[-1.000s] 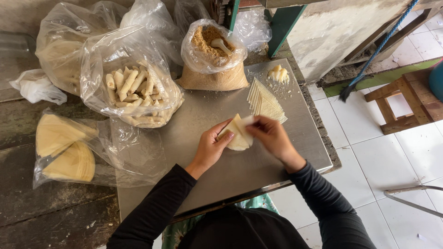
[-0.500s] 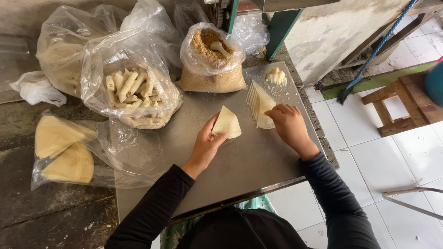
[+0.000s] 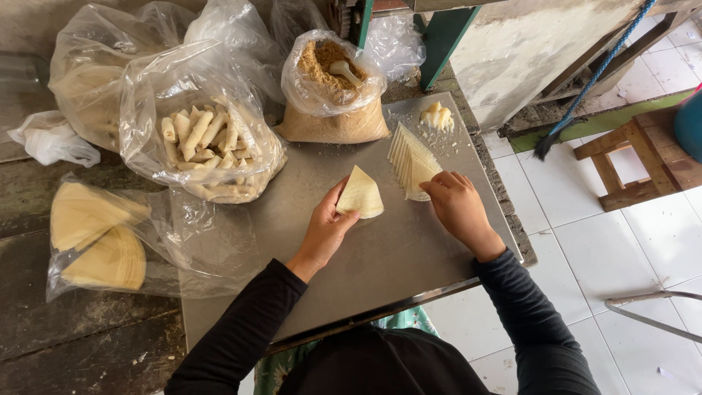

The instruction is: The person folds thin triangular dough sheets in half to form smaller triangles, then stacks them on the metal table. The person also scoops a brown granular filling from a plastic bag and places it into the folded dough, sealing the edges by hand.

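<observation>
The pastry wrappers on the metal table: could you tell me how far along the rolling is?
Done: a bag of finished rolls. In hand: the left hand holds one triangular wrapper while the right hand touches the fanned stack. Left: that stack, bagged wrappers and crumb filling.

A pale triangular wrapper (image 3: 360, 194) is held up off the metal tabletop, point upward; a fanned stack of wrappers (image 3: 409, 159) (same pale colour) lies just beside it.

L hand (image 3: 325, 230) sits just left of the fanned wrapper stack (image 3: 409, 157), thumb and fingers pinched, wrist straight. R hand (image 3: 457, 205) at the stack's near edge, palm down, fingers curled. Both forearms in black sleeves.
</observation>
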